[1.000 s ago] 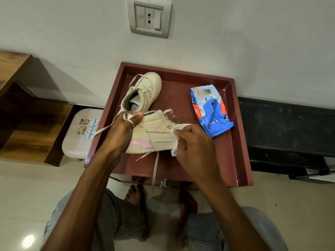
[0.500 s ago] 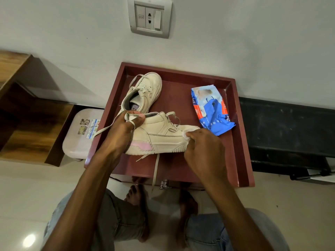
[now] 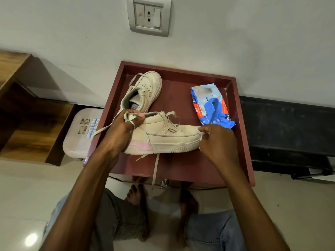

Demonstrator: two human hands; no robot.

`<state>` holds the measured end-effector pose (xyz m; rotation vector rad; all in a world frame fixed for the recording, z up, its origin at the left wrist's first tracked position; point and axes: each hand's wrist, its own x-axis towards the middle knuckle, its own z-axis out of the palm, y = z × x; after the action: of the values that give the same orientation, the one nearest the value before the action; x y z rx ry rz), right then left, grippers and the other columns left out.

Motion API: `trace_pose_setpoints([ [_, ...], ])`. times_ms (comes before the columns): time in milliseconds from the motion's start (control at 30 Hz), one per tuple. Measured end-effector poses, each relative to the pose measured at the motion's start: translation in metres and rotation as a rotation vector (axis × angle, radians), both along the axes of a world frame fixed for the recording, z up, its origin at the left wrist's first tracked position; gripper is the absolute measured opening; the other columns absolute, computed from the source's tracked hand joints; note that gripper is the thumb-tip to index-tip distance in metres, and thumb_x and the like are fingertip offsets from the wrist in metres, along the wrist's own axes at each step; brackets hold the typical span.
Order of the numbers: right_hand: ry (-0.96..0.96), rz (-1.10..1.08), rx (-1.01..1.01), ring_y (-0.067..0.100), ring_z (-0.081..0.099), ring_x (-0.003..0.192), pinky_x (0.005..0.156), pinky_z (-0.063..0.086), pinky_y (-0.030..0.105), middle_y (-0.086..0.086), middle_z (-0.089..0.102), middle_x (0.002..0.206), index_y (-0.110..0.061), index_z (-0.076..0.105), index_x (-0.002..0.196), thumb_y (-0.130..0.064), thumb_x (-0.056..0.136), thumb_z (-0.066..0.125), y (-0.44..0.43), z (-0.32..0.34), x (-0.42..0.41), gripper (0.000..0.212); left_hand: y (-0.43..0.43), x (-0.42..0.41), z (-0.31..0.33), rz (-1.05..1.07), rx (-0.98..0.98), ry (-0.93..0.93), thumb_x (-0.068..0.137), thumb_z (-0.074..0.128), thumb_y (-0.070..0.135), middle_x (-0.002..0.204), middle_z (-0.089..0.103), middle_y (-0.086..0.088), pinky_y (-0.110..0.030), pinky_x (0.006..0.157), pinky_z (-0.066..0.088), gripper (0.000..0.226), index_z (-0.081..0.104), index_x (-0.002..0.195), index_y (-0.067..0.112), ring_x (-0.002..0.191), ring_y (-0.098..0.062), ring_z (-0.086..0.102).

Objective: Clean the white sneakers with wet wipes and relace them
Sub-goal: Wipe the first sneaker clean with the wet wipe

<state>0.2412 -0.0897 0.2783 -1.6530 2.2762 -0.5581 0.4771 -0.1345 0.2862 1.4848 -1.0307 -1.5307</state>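
- Print on the blue wipes pack (image 3: 211, 105) is not legible.
- The near sneaker (image 3: 163, 136) is kept on the red tabletop (image 3: 181, 163); its heel collar is clasped by the left hand (image 3: 119, 131), grip curled round it.
- A wet wipe (image 3: 200, 131) is pinched against the toe by the right hand (image 3: 217, 142).
- The second sneaker (image 3: 143, 93) is laid behind.

Table (image 3: 181, 167) bears near sneaker (image 3: 163, 138), far sneaker (image 3: 145, 91), wipes pack (image 3: 211, 107).

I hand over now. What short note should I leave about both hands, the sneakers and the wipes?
Left hand grips the near sneaker at its heel collar.
Right hand pinches a wet wipe against its toe.
The second sneaker and the wipes pack lie on the tray.
Done: wiping is under way.
Left: finish wiping, check the second sneaker, relace; one lace hangs loose.
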Motion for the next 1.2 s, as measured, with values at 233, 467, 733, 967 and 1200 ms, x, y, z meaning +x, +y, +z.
trace_pose_setpoints([
  [233,-0.147,-0.035,0.189,0.024,0.059,0.113,0.085,0.043,0.025,0.006,0.067,0.124,-0.017,0.069,0.122,-0.009,0.095,0.047,-0.026,-0.006,-0.012,0.035,-0.001,0.003,-0.002,-0.024,0.007,-0.002,0.096,0.066,0.03,0.103,0.076,-0.001,-0.055,0.099,0.054,0.003,0.068,0.099,0.029,0.1,-0.024,0.071],
  [467,0.033,0.026,-0.143,0.028,0.065,0.097,0.082,0.052,0.035,0.006,0.073,0.106,-0.013,0.073,0.113,-0.002,0.084,0.055,0.007,0.006,0.042,0.036,-0.001,0.0,-0.001,-0.036,0.002,0.048,0.102,0.058,0.033,0.11,0.078,0.005,-0.047,0.101,0.054,0.014,0.069,0.11,0.031,0.104,-0.016,0.074],
  [733,-0.069,0.485,-0.334,0.021,0.056,0.112,0.098,0.047,0.027,0.008,0.066,0.117,-0.005,0.066,0.119,-0.009,0.089,0.041,0.035,0.016,0.137,0.04,-0.001,0.008,-0.001,-0.022,0.1,0.187,0.096,0.066,0.034,0.118,0.075,-0.007,-0.053,0.109,0.048,0.031,0.071,0.123,0.019,0.113,-0.027,0.071],
  [967,0.012,0.764,-0.246,0.023,0.053,0.117,0.105,0.042,0.033,0.009,0.067,0.112,-0.004,0.071,0.105,-0.002,0.084,0.056,0.042,0.011,0.139,0.026,-0.002,0.016,-0.003,-0.052,0.244,0.356,0.088,0.072,0.028,0.123,0.071,-0.018,-0.053,0.113,0.043,0.043,0.068,0.127,0.009,0.118,-0.037,0.067],
  [1200,-0.094,0.421,-0.379,0.019,0.059,0.097,0.081,0.051,0.029,-0.001,0.074,0.098,-0.009,0.076,0.094,-0.004,0.083,0.051,0.028,0.015,0.098,0.028,-0.002,0.014,-0.005,-0.026,0.223,0.257,0.086,0.077,0.035,0.116,0.076,-0.009,-0.064,0.104,0.047,0.034,0.075,0.117,0.022,0.111,-0.032,0.071],
])
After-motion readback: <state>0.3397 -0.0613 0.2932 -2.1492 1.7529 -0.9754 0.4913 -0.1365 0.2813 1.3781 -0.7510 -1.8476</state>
